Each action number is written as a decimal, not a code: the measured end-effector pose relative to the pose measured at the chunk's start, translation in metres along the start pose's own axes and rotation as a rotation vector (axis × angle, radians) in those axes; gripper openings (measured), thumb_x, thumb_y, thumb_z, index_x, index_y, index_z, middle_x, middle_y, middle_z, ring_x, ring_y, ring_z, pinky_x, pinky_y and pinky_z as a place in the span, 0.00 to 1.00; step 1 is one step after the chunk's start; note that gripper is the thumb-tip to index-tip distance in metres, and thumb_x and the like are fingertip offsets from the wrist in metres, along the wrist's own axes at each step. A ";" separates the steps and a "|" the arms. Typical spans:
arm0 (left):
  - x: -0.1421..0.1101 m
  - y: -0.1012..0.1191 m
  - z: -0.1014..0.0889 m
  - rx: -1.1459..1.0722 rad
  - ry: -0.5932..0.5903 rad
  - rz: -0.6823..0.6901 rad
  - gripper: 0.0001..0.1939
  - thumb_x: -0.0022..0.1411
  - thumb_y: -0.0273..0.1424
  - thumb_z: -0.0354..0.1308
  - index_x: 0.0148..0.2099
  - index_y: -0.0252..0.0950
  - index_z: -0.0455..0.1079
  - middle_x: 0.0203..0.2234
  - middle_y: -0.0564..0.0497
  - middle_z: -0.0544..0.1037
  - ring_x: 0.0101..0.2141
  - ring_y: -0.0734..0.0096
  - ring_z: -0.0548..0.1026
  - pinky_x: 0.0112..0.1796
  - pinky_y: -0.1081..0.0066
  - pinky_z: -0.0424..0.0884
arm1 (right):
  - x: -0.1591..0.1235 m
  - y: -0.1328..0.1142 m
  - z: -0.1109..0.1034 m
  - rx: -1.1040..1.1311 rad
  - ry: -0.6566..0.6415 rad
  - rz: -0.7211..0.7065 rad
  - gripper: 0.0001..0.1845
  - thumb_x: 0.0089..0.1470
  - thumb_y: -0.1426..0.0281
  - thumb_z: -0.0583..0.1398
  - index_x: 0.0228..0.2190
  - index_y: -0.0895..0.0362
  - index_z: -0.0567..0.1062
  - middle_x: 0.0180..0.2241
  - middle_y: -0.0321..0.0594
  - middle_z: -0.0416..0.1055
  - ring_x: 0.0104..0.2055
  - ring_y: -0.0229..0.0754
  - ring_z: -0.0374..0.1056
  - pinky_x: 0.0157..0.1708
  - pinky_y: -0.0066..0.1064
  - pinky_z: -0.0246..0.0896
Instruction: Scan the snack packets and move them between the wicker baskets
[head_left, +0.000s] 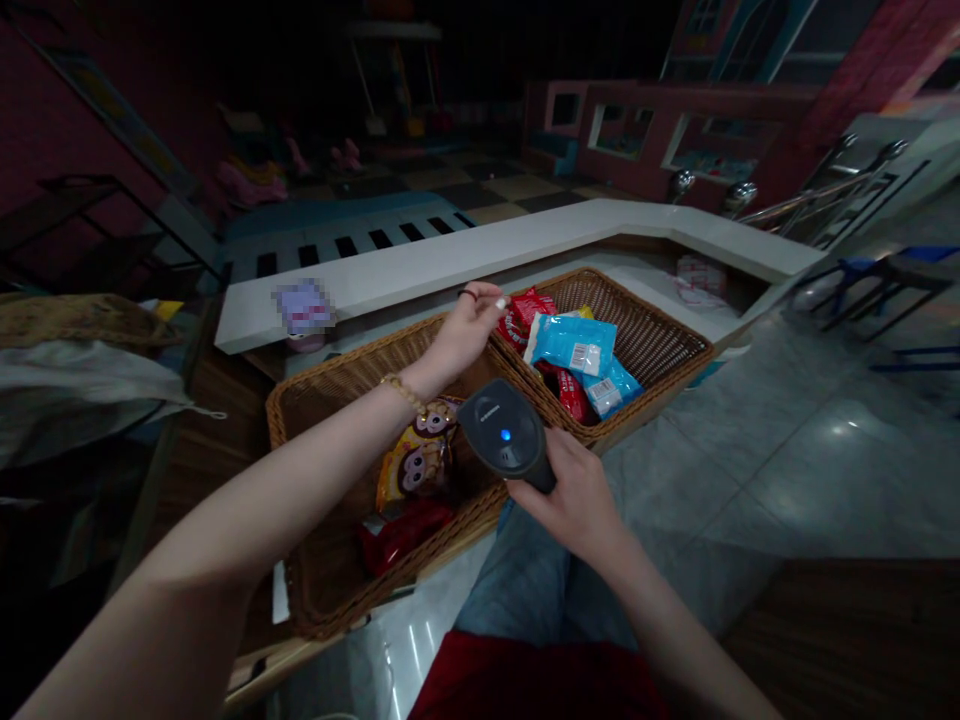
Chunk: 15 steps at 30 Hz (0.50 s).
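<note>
My right hand point(577, 495) is wrapped round the handle of a dark barcode scanner point(501, 430), whose blue light is lit. Over the rim between two wicker baskets, my left hand point(474, 325) has its fingers curled together beside a red snack packet point(536, 303); whether anything is pinched in them I cannot make out. In the right basket point(652, 325), blue snack packets point(574, 343) lie on top of red ones. Below my left forearm, the left basket point(281, 415) holds a yellow packet with cartoon monkeys point(416, 465) and a dark red packet point(401, 535).
A white ledge point(450, 255) runs behind the baskets, bearing a small blurred object point(304, 310) at its left end. Pale cloth bags point(82, 390) lie at the far left. Blue stools point(892, 290) stand on the tiled floor at right.
</note>
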<state>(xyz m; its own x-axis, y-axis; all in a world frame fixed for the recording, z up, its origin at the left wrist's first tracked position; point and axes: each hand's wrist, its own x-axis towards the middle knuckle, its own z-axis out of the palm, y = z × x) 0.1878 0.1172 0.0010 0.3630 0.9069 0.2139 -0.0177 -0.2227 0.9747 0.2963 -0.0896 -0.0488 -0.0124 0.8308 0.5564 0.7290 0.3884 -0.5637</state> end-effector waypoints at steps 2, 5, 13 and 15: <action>-0.006 -0.007 -0.023 0.147 0.003 0.104 0.07 0.69 0.28 0.56 0.48 0.37 0.64 0.44 0.46 0.76 0.46 0.69 0.76 0.53 0.64 0.70 | -0.001 0.000 0.000 -0.005 -0.004 0.001 0.05 0.54 0.68 0.61 0.33 0.54 0.69 0.30 0.41 0.74 0.33 0.49 0.73 0.33 0.36 0.68; -0.019 -0.013 -0.060 0.424 -0.050 0.191 0.08 0.68 0.31 0.56 0.48 0.36 0.66 0.42 0.47 0.77 0.43 0.67 0.76 0.50 0.64 0.71 | -0.001 0.000 0.000 -0.007 -0.007 0.013 0.04 0.55 0.67 0.60 0.32 0.53 0.69 0.29 0.40 0.73 0.33 0.48 0.72 0.32 0.35 0.67; -0.054 -0.045 -0.100 1.319 -0.478 -0.166 0.15 0.67 0.36 0.55 0.52 0.37 0.75 0.42 0.42 0.82 0.41 0.58 0.79 0.41 0.66 0.71 | -0.004 -0.001 -0.002 0.027 -0.004 0.007 0.04 0.57 0.67 0.60 0.34 0.53 0.70 0.30 0.41 0.75 0.34 0.49 0.73 0.34 0.37 0.67; -0.056 -0.055 -0.098 1.367 -0.544 -0.218 0.18 0.65 0.39 0.59 0.53 0.38 0.75 0.44 0.42 0.82 0.42 0.57 0.80 0.41 0.68 0.71 | -0.004 -0.001 -0.002 0.040 -0.012 0.011 0.04 0.57 0.67 0.60 0.35 0.54 0.71 0.31 0.42 0.75 0.34 0.49 0.74 0.35 0.38 0.68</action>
<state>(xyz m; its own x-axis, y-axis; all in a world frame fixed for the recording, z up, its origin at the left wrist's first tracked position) 0.0766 0.1136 -0.0586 0.5438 0.7929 -0.2751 0.8366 -0.5379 0.1036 0.2970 -0.0948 -0.0491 -0.0126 0.8396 0.5431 0.7014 0.3945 -0.5936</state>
